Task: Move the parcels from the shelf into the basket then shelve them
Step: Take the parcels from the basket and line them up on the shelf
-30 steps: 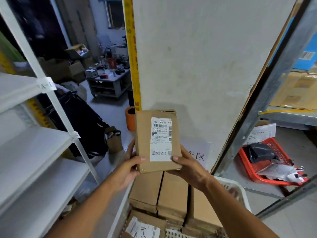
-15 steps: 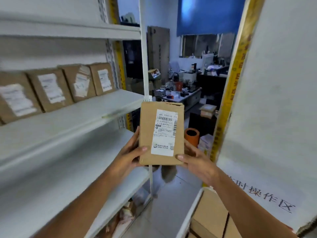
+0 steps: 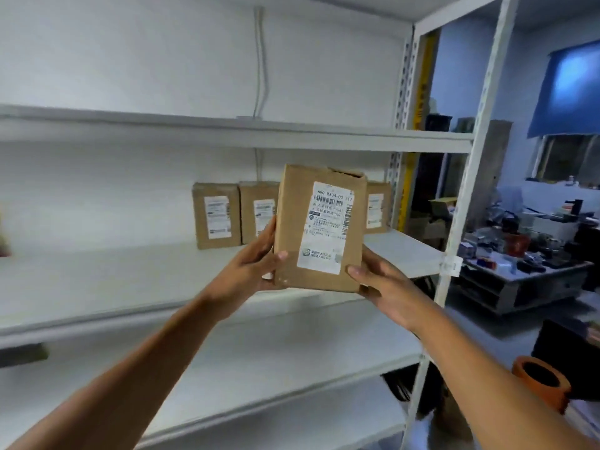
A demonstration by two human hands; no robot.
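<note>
Both hands hold one brown parcel (image 3: 319,228) upright in front of the white shelf (image 3: 130,274), near the middle of the view. The left hand (image 3: 250,269) grips the parcel's lower left edge from about eight o'clock, its thumb pressed flat on the front face and its fingers curled round behind. The right hand (image 3: 383,284) grips the lower right corner from about four o'clock, thumb on the front just below the white label (image 3: 329,227), the other fingers hidden behind the cardboard. The parcel thus sits between the two hands and rises above them, its top flap slightly torn open, its printed label facing the camera.

Behind it, on the middle board of the shelf, three more parcels stand upright against the back wall. One parcel (image 3: 216,216) is at ten o'clock from the held one and stands in full view. A second parcel (image 3: 258,214) is just beside the first and partly covered by the held parcel and the left hand's fingers. A third parcel (image 3: 378,207) peeks out at two o'clock, near the shelf's perforated upright (image 3: 399,125). The held parcel is in front of this row and does not rest on the board.

At four o'clock, low on the floor, is an orange pot (image 3: 542,383). Farther right, at three o'clock, a grey counter (image 3: 519,277) carries blurred, cluttered items that cannot be told apart.
</note>
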